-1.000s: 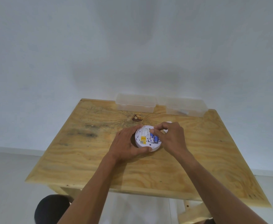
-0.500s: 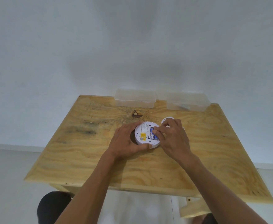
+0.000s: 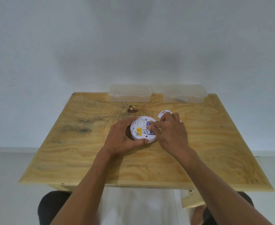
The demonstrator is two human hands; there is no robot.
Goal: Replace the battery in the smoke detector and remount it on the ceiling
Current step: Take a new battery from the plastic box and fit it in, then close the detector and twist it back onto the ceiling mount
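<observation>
Mid-tabletop [image 3: 84, 159], the left hand [image 3: 122, 140] cups the upturned smoke detector [image 3: 141, 129] steady so right hand [image 3: 171, 133] fingertips [image 3: 150, 127] press the blue battery [image 3: 148, 131] home.

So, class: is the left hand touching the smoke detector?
Touching. The head view shows the left hand wrapped round the smoke detector, thumb pressed on its near rim.

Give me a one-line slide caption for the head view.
Left hand steadies the upturned smoke detector on the wooden table while right hand fingers press at its blue battery.

Plywood table [image 3: 88, 159], seemingly white wall [image 3: 52, 46]
</observation>
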